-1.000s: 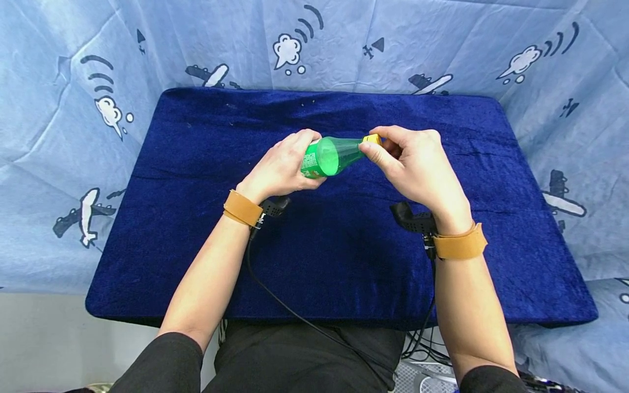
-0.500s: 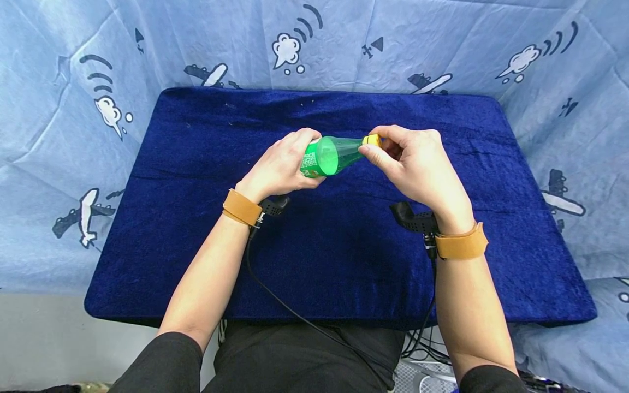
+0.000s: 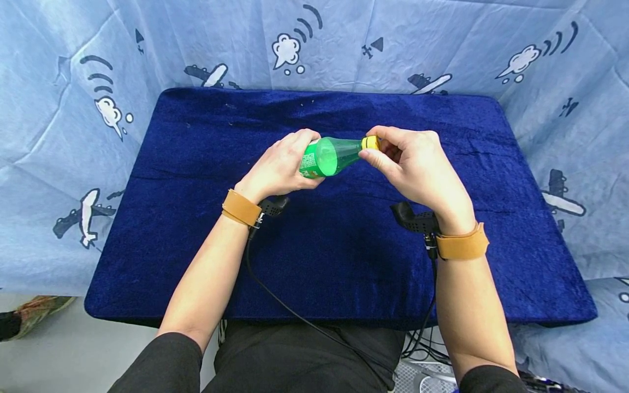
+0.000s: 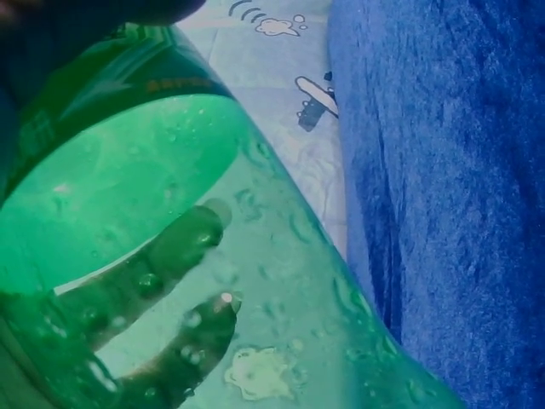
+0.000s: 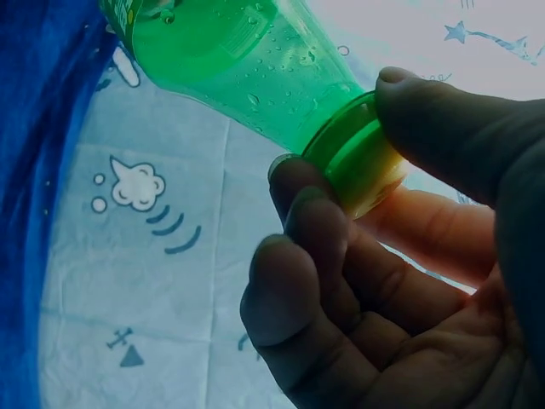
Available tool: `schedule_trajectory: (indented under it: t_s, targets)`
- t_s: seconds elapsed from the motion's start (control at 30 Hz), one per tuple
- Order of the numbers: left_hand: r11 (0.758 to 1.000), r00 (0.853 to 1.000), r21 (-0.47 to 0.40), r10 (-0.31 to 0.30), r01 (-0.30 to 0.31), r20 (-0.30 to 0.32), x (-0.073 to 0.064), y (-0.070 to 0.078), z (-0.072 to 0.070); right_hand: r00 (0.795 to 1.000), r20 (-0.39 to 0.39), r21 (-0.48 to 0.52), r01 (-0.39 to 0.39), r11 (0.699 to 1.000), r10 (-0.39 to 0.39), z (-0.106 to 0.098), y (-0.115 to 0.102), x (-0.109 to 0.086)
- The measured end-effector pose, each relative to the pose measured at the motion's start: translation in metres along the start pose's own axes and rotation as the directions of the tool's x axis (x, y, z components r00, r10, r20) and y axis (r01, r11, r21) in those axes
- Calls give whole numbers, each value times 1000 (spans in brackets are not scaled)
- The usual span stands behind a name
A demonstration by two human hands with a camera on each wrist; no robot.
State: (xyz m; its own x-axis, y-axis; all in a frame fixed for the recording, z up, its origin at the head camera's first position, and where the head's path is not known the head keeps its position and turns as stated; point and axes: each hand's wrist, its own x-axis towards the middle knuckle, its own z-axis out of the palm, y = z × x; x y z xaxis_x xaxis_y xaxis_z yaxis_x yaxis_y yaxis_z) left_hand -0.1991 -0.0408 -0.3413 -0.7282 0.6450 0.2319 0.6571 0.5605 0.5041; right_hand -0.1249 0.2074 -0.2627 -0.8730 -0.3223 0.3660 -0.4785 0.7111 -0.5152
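Observation:
A green plastic bottle [image 3: 339, 153] with clear green walls is held up over the table, its neck toward the right. My left hand [image 3: 282, 164] grips it round the label. Through the wet wall, fingers [image 4: 192, 234] of that hand show in the left wrist view. At the neck sits a yellow cap [image 3: 371, 143], which my right hand [image 3: 417, 164] pinches between thumb and fingers. In the right wrist view the thumb [image 5: 443, 128] presses the cap's side and the other fingers curl below. Droplets cling inside the bottle; the label is partly covered by the left hand.
Dark blue velvet cloth [image 3: 324, 262] covers the table under both hands. Behind and beside it hangs a light blue curtain [image 3: 339, 43] printed with planes and clouds. A black cable [image 3: 290, 305] runs from the left wrist over the lap. A reddish-brown and black object [image 3: 34, 316] lies at lower left.
The right thumb and index finger have shifted slightly on the cap, and more yellow shows. The left hand and bottle have barely moved. A reddish-brown object has come into view at lower left.

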Motion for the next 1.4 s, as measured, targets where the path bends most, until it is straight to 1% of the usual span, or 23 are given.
schedule_trajectory:
  t_s: [0.2,0.43,0.67,0.83,0.97,1.13,1.23,1.4]
  targets:
    - [1000,1000,-8,0,0,-3,0,0,0,1000,4,-1,20,1000,-20,-1,0,0]
    - [1000,1000,2,-4,4,-7,0,1,-2,996,-11,-36,89,995,-90,0,2,0]
    - [1000,1000,7,-12,12,-10,-1,0,-2,992,-29,-47,120,992,-122,1,4,1]
    - [1000,1000,-2,-9,9,-13,0,0,-3,992,-44,-38,120,992,-122,2,5,2]
    - [1000,1000,-7,-19,19,-2,0,0,-4,992,-47,-30,113,993,-115,2,4,2]
    - [999,1000,-20,-31,31,2,-1,0,-4,997,-37,-15,71,997,-72,2,3,2]
    - [999,1000,-27,-31,31,-1,-1,0,-3,998,-45,6,45,999,-44,4,3,2]
    - [1000,1000,-22,-23,23,-2,-2,1,-3,996,-77,4,44,999,-43,6,3,2]
